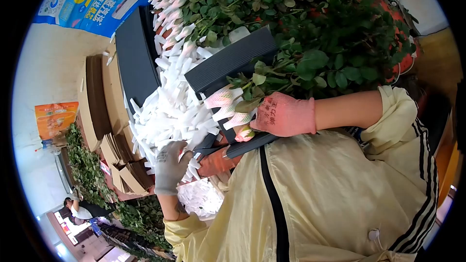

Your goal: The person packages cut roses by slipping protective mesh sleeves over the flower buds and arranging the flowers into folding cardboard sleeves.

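Note:
My left hand (169, 167), in a grey glove, is at the near edge of a heap of white foam net sleeves (170, 102). Its thumb stands apart from the fingers, and I make out nothing held between them. My right hand (286, 115), in a pink glove, is closed around the stem of a pink and pale green rose (244, 134). That bare bloom pokes out below the fingers. Right beside it lie roses in netted foam sleeves (222, 99), against a black ribbed board (230, 60). The stem inside my fist is hidden.
Leafy rose stems (320, 24) pile up at the far side, with more sleeved blooms (170, 7) along their left. Cardboard pieces (119, 97) and a dark panel (136, 58) flank the heap. A white container of sleeves (201, 196) sits low. Another person (77, 209) is far left.

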Demonstrator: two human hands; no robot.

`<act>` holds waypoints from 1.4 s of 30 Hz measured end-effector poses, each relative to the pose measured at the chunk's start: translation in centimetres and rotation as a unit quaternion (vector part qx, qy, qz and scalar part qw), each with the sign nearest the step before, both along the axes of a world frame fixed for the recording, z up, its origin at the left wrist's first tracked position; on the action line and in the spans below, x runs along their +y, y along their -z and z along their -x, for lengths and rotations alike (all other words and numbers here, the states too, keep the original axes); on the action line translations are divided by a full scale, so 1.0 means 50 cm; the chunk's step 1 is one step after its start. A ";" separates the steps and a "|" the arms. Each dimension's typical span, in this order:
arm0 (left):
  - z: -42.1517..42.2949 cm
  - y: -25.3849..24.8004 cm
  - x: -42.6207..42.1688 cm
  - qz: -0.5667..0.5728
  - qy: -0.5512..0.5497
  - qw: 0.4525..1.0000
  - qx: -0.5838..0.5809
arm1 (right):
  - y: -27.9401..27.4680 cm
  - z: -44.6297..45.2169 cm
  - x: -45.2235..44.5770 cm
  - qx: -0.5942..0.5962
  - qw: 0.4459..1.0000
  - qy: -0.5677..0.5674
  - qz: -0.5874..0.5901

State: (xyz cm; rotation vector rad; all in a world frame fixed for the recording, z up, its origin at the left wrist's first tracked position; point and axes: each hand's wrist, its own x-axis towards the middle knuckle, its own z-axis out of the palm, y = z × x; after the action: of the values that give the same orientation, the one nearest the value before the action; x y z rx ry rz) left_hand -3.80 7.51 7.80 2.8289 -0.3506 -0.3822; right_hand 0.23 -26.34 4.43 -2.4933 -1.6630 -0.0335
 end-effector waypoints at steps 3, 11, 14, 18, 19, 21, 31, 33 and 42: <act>0.021 -0.030 -0.070 0.080 0.087 0.982 -0.150 | 0.007 0.002 -0.001 -0.027 0.999 -0.027 -0.023; 0.060 0.023 -0.241 0.165 0.096 0.977 -0.095 | -0.009 0.015 -0.020 0.014 0.996 0.042 -0.077; 0.069 0.019 -0.243 0.127 0.122 0.978 -0.110 | -0.038 0.022 -0.011 -0.051 0.990 0.128 0.004; 0.076 0.012 -0.249 0.090 0.113 0.987 -0.071 | 0.009 0.024 0.004 -0.068 0.990 0.120 0.036; 0.082 0.009 -0.250 0.078 0.110 0.988 -0.080 | 0.016 0.029 0.002 -0.151 0.983 0.099 0.029; 0.090 0.007 -0.253 0.070 0.105 0.988 -0.085 | -0.016 0.016 0.025 -0.094 0.985 0.134 0.055; 0.061 0.006 -0.226 0.124 0.028 0.990 -0.058 | -0.002 0.010 0.031 -0.126 0.990 0.052 0.047; 0.030 0.006 -0.203 0.110 -0.035 0.989 -0.092 | 0.003 0.008 0.030 -0.137 0.989 0.057 0.017; -0.028 0.067 -0.156 0.018 0.176 0.967 -0.184 | 0.010 0.019 0.026 -0.115 0.987 0.113 -0.007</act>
State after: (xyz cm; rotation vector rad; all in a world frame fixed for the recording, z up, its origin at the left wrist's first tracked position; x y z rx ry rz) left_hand -2.42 -0.27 4.45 2.7876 -0.9325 0.0905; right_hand -0.70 -25.02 3.91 -2.7420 -1.4359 -0.3685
